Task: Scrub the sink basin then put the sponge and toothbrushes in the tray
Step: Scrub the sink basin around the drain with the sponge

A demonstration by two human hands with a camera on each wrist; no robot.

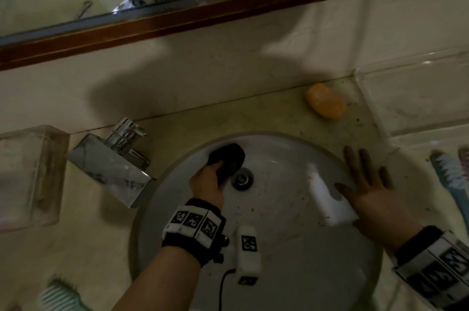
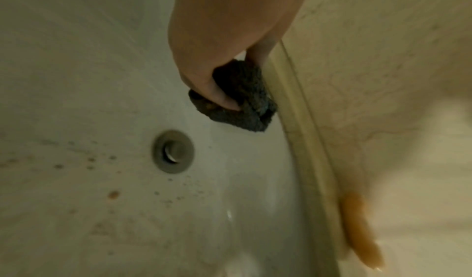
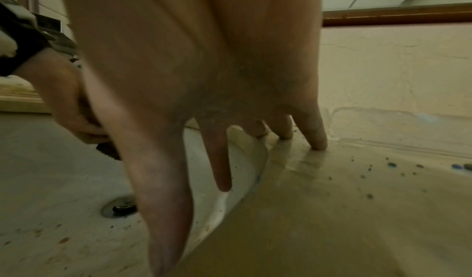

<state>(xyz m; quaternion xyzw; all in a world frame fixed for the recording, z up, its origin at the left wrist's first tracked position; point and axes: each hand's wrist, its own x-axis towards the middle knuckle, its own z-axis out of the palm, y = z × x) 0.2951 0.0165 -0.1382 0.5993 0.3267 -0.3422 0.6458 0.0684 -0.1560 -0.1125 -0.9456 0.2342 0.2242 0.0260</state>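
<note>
Your left hand (image 1: 206, 178) grips the dark sponge (image 1: 229, 161) against the sink basin (image 1: 279, 247) wall, just left of the drain (image 1: 242, 178), near the back rim. You're mid-scrub; brown specks remain across the basin floor, so sweep toward them next. Your right hand (image 1: 368, 188) lies spread flat over the basin's right rim, bracing on the table (image 1: 266, 117).

Sponge (image 1: 229, 162) in basin (image 1: 279, 247) behind drain (image 1: 243, 178); soap (image 1: 326, 104) far-right on counter (image 1: 177, 130).
</note>
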